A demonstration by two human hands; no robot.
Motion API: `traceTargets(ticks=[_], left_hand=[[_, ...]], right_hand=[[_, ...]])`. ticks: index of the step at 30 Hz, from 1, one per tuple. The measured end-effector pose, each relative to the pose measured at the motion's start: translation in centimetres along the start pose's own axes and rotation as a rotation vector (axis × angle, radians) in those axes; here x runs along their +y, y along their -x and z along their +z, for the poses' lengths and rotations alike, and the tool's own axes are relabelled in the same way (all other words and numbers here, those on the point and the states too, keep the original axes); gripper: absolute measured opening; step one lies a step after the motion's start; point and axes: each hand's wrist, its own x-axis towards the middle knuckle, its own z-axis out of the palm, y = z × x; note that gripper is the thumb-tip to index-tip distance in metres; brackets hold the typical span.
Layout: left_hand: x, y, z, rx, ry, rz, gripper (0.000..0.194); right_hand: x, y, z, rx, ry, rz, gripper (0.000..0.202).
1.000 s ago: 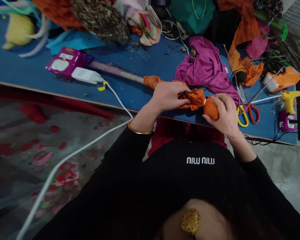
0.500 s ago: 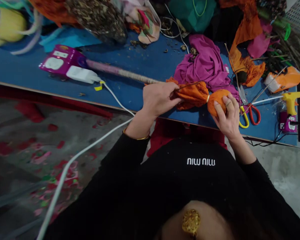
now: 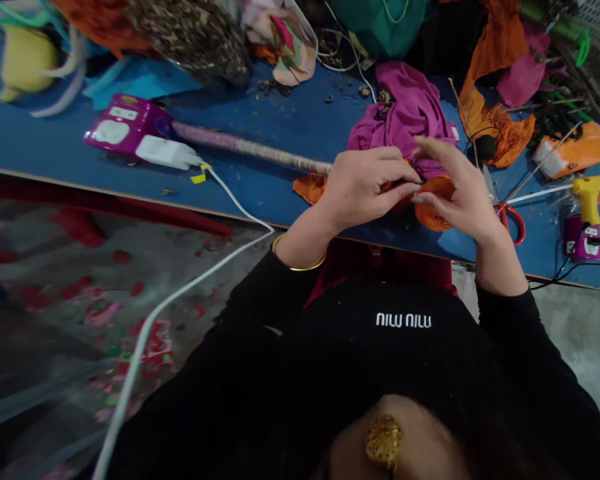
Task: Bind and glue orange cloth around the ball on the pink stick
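Both hands have shifted since half a second ago; the left hand (image 3: 417, 189) has slid toward the right of the frame, up to the neck of the orange ball (image 3: 436, 220); the right hand (image 3: 423, 170) has lifted its fingers off the ball's round side; the pale band at the neck is now hidden by fingertips; so the work seems to have gone from the ball to its neck.

Biggest is the blue table (image 3: 290, 110), across the top half of the frame; on it, the purple cloth (image 3: 405, 110) lies in a heap just behind the hands; a long wrapped stick (image 3: 260, 151) runs from the left side to the left hand, where its end is covered; orange cloth (image 3: 310, 189) peeks out below that hand.

Small now, the ball is right of center, near the table's front edge; it sits just right of the left fingertips and below the right thumb; the left thumb and finger look pinched on the orange cloth at the neck, though I cannot tell about thread; the right hand is spread, thumb at the neck; red-handled scissors (image 3: 521, 224) lie just right of it.
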Motion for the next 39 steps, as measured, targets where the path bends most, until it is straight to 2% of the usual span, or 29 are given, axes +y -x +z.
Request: traceTargets(ticks=[2, 3, 7, 9, 14, 19, 24, 27, 29, 31, 33, 35, 37, 39], left_hand=[[-0.6, -0.3, 0.4, -0.002, 0.023, 0.009, 0.032], [-1.2, -0.3, 0.6, 0.017, 0.045, 0.01, 0.031], [-4.4, -0.1, 0.9, 0.12, 0.138, -0.005, 0.026], [-5.6, -0.1, 1.2, 0.156, 0.165, -0.02, 0.022], [-7.0, 0.4, 2.2, 0.181, 0.168, -0.057, 0.018], [-7.7, 1.2, 1.9, 0.187, 0.121, -0.077, 0.017], [-9.4, 2.2, 1.3, 0.263, -0.101, -0.02, 0.015], [-9.1, 2.9, 1.3, 0.419, -0.337, 0.008, 0.015], [-7.8, 3.3, 1.7, 0.544, -0.489, -0.002, 0.019], [-6.1, 3.6, 2.5, 0.609, -0.518, 0.101, 0.021], [-4.9, 3.8, 3.5, 0.553, -0.411, 0.28, 0.022], [-4.5, 4.0, 4.7, 0.462, -0.346, 0.365, 0.025], [-5.0, 4.2, 5.6, 0.414, -0.345, 0.318, 0.024], [-5.8, 4.4, 6.2, 0.403, -0.354, 0.236, 0.022]], right_hand=[[0.7, -0.4, 0.2, -0.039, -0.068, 0.03, 0.039], [1.1, -0.2, 0.4, -0.012, -0.112, 0.051, 0.037], [2.3, 1.0, 0.9, 0.196, -0.338, 0.092, 0.036], [2.4, 1.3, 0.9, 0.248, -0.382, 0.095, 0.035], [2.1, 1.1, 0.2, 0.214, -0.157, 0.049, 0.024], [2.1, 1.1, -0.5, 0.1, 0.123, 0.006, 0.025], [1.8, 1.1, -0.7, -0.037, 0.291, -0.01, 0.03], [1.4, 0.8, -1.0, -0.086, 0.341, -0.031, 0.033], [1.1, 0.6, -1.2, -0.108, 0.361, -0.036, 0.034], [1.0, 0.5, -1.3, -0.118, 0.363, -0.026, 0.034], [1.0, 0.4, -1.4, -0.124, 0.35, -0.004, 0.033], [1.0, 0.4, -1.4, -0.127, 0.348, 0.023, 0.033], [0.8, 0.7, -1.4, -0.111, 0.364, 0.05, 0.034], [0.6, 1.4, -1.3, -0.035, 0.368, 0.071, 0.034]])
